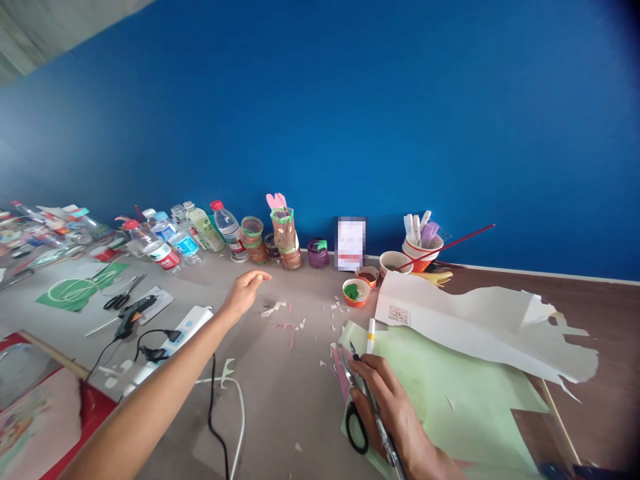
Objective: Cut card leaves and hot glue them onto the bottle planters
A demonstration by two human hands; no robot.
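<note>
Over the middle of the grey table reaches my left hand (246,292), its thumb and fingertips pressed together; anything between them is too small to make out. Bits of white and pink paper (274,309) lie just below it. At the lower right my right hand (393,407) is closed round a slim pen (379,417) with a dark bluish tip. A pair of scissors with a black handle loop (357,428) lies against the same fingers; whether they are gripped too is unclear. Under that hand are green paper sheets (450,373) and a white marker with a yellow band (371,337).
Along the blue wall stand a decorated jar (287,240), a purple jar (318,254), several plastic bottles (230,232) and a paint cup (356,291). Torn white paper (480,320) lies right. To the left are a glue gun (134,317), scissors (123,297) and a power strip (185,330) with cables.
</note>
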